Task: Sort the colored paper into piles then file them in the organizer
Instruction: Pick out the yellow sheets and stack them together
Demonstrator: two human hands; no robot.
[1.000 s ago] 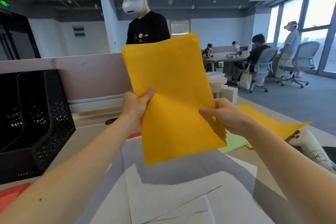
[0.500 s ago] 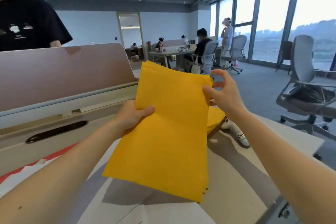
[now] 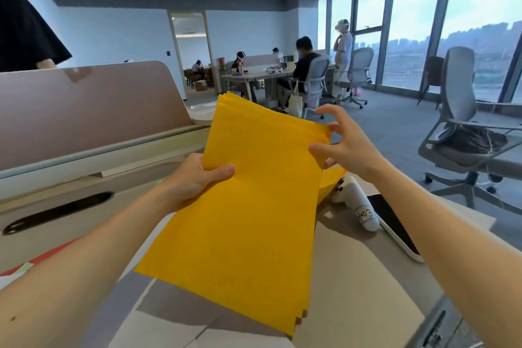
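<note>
The yellow paper stack [image 3: 248,206] is held above the table [image 3: 361,277], the left hand [image 3: 195,181] pinching its 9 o'clock edge, the right hand [image 3: 347,147] spread loosely at its 2 o'clock corner, seemingly squaring the pile; filing needs the organizer, which is out of view.

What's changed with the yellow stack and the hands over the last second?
The right hand slid from the stack's lower right edge up to its top right corner, fingers now spread there. The view swung right, so the black organizer is out of sight. The left hand kept its grip on the left edge of the yellow paper stack, held above the desk.
</note>
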